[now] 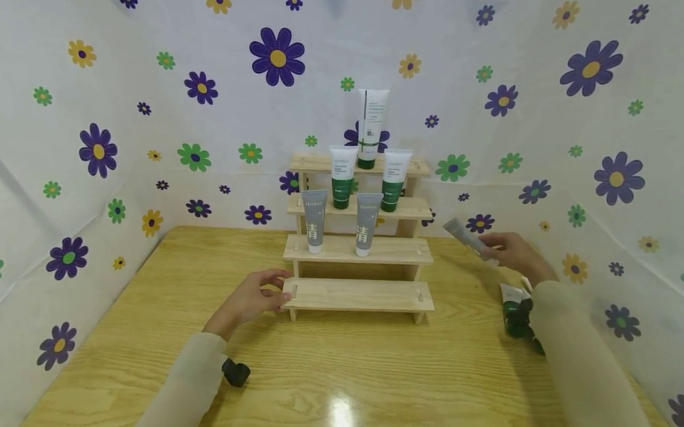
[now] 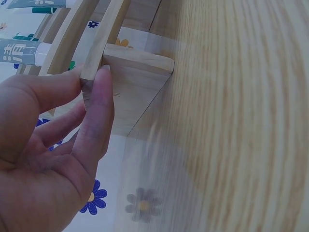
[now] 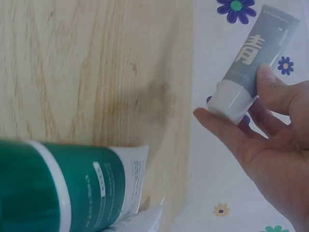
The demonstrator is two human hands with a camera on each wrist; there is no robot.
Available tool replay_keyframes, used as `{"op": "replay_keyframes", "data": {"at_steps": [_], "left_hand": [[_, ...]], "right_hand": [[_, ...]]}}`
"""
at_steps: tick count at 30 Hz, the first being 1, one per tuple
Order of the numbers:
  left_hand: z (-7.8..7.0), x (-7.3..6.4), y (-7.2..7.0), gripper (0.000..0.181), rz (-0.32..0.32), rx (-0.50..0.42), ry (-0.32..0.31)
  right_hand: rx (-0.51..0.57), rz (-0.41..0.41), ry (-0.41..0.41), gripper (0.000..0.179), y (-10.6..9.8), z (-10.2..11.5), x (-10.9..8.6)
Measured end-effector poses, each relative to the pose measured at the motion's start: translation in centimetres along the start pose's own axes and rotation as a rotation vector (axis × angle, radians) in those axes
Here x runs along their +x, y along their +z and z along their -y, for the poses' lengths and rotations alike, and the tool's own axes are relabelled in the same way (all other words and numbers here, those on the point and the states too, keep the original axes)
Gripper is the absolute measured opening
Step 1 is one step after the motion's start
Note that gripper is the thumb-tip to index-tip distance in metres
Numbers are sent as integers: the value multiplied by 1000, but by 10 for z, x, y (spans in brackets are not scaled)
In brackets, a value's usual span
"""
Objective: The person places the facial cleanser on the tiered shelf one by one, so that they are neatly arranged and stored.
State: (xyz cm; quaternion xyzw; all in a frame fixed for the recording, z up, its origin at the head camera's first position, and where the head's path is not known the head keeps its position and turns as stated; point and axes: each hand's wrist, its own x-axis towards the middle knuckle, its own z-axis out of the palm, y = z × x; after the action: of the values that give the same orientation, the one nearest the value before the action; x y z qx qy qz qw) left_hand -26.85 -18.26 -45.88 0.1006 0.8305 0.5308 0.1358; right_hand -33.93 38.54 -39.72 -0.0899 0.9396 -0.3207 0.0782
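Observation:
My left hand pinches the left end of the lowest step of a wooden tiered stand, thumb and fingers round the board's edge in the left wrist view. Held in my right hand is a grey tube with a white cap, tilted and above the table to the right of the stand. Two like grey tubes stand on the second step from the bottom. Above them are two white-and-green tubes, and a taller white tube stands on the top step.
Near my right forearm, green-and-white tubes stand on the wooden table, partly hidden by the sleeve and wrist camera. Flower-printed white cloth walls the table at the back and both sides.

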Motion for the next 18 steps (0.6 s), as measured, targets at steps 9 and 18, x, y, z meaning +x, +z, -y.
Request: {"op": "replay_keyframes", "data": {"at_steps": [9,18], "left_hand": [[3,1,1,50,-7,5,-2],[1,0,1,50,-4,4,3]], "right_hand": [[71,13,-91,47,1,12,-2],[51,-3,-157,46,3,28,-3]]}}
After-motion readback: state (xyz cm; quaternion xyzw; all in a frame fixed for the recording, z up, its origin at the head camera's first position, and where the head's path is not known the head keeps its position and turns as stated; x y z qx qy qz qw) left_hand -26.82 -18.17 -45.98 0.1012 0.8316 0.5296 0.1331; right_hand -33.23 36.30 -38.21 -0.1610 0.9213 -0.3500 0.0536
